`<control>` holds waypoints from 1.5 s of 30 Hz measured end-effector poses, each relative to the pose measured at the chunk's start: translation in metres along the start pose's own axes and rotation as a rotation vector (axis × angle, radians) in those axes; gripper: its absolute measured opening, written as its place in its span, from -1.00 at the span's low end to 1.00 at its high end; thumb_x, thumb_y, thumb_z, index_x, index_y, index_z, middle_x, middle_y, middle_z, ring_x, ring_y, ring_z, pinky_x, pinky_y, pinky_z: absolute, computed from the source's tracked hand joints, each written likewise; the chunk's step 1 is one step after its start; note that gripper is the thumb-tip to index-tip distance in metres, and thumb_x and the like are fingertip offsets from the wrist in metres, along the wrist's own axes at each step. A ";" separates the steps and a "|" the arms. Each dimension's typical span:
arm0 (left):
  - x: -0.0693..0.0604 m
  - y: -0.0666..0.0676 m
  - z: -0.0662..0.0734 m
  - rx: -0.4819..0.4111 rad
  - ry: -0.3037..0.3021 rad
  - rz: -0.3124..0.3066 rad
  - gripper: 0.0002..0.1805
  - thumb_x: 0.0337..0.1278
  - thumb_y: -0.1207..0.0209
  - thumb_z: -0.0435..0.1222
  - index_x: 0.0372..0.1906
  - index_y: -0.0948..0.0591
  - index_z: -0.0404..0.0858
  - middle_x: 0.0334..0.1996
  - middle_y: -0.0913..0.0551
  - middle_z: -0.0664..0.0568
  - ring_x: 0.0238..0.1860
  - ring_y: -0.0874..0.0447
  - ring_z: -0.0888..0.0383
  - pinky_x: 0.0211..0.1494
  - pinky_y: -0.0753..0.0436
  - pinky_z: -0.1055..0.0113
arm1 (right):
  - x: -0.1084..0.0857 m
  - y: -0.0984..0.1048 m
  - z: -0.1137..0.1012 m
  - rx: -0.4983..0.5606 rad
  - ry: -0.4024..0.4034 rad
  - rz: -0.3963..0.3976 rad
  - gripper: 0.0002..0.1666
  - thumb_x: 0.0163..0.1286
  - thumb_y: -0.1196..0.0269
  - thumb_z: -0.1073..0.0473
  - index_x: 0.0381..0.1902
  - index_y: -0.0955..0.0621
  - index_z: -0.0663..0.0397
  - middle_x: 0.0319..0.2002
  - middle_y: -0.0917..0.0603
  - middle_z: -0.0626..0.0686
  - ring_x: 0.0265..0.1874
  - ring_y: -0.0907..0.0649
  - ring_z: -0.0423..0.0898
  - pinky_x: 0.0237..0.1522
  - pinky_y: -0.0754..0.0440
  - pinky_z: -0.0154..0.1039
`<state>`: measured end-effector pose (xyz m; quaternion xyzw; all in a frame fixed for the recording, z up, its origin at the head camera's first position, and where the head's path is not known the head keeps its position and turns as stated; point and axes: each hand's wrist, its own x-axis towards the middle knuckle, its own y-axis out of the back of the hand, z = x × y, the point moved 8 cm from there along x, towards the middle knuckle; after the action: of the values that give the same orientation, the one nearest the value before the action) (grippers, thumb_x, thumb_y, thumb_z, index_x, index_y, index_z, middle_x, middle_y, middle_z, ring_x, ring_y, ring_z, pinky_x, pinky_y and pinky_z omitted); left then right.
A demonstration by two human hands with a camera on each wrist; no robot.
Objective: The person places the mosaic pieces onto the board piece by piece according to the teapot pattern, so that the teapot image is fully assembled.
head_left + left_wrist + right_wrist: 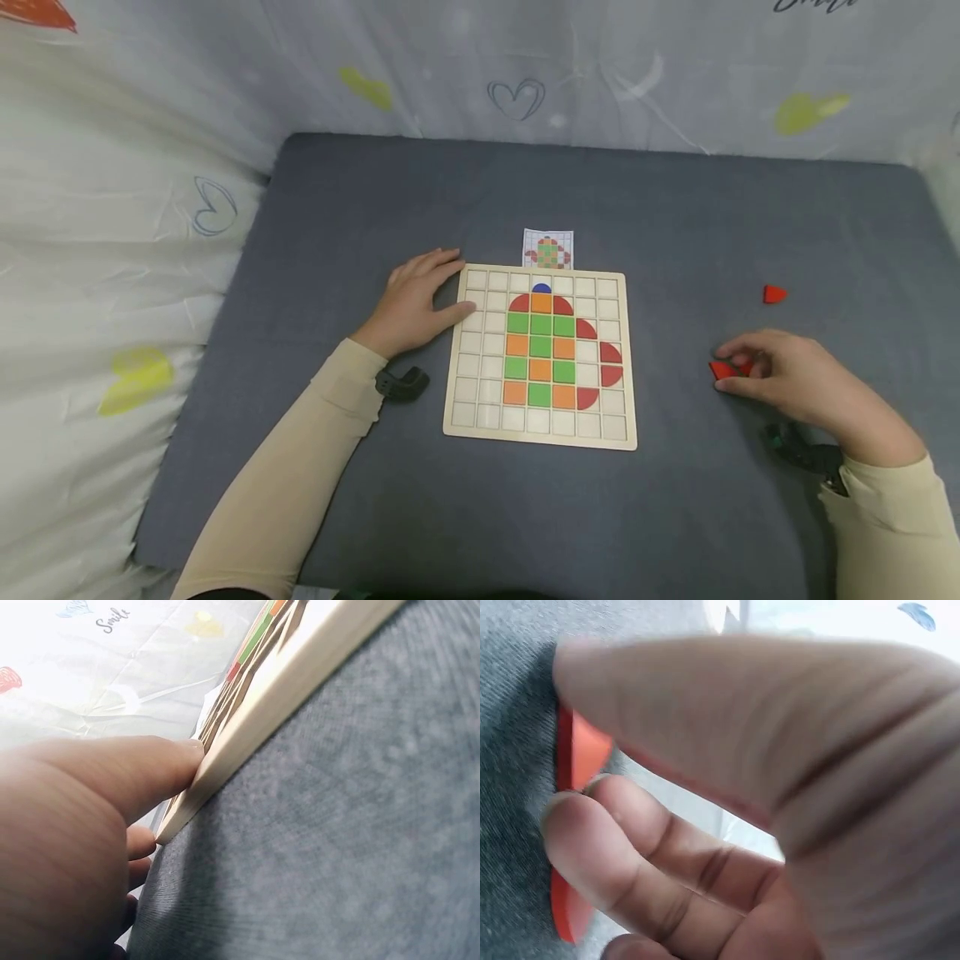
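Note:
A wooden grid board (pixel 540 422) lies on the table, filled partly with green, orange, red and blue tiles that form a teapot shape. My left hand (pixel 412 304) rests at its upper left corner, the thumb (pixel 161 769) on the frame's edge and the fingers stretched along the outside. Off to the right, my right hand (pixel 795 375) pinches a red quarter-circle tile (pixel 722 371) between thumb and fingertips, down at the table surface. A second red tile (pixel 571 911) lies beside the fingers, partly covered by them in the head view.
Another red quarter-circle tile (pixel 774 294) lies farther back, beyond the right hand. A small printed card (pixel 566 242) with the teapot pattern lies against the board's far edge. Dark grey cloth (pixel 405 192) covers the table, and white patterned sheeting (pixel 450 67) hangs behind.

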<state>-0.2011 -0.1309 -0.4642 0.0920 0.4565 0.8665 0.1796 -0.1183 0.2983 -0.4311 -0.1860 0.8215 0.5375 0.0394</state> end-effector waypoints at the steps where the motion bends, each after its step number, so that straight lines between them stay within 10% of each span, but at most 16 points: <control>1: -0.001 0.000 0.000 -0.001 0.001 -0.002 -0.23 0.42 -0.27 0.08 0.57 -0.42 -0.20 0.63 -0.26 -0.05 0.68 -0.03 -0.07 0.66 0.00 -0.15 | 0.001 -0.002 -0.001 -0.008 0.005 -0.002 -0.57 0.22 -0.60 0.11 -0.01 -0.76 0.18 -0.27 -0.70 -0.07 -0.43 -0.55 -0.33 -0.41 -0.55 -0.30; 24: -0.002 -0.001 0.003 -0.001 -0.008 -0.001 -0.23 0.42 -0.27 0.08 0.57 -0.42 -0.19 0.63 -0.25 -0.04 0.68 -0.03 -0.06 0.65 -0.01 -0.15 | 0.021 -0.006 -0.045 -0.009 0.113 0.020 -0.67 0.22 -0.59 0.19 -0.32 -0.59 -0.02 -0.52 -0.52 -0.13 -0.54 -0.48 -0.26 -0.46 -0.46 -0.30; 45: -0.001 0.002 0.002 0.002 -0.002 -0.012 -0.22 0.42 -0.26 0.09 0.58 -0.41 -0.20 0.63 -0.25 -0.06 0.68 -0.03 -0.07 0.66 -0.01 -0.16 | 0.053 0.008 -0.105 0.002 0.239 0.037 -0.87 0.39 -0.46 0.22 -0.12 -0.77 0.02 -0.36 -0.67 -0.12 -0.39 -0.57 -0.17 -0.36 -0.56 -0.27</control>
<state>-0.2004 -0.1306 -0.4615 0.0905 0.4575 0.8650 0.1852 -0.1563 0.1931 -0.3946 -0.2337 0.8240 0.5115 -0.0686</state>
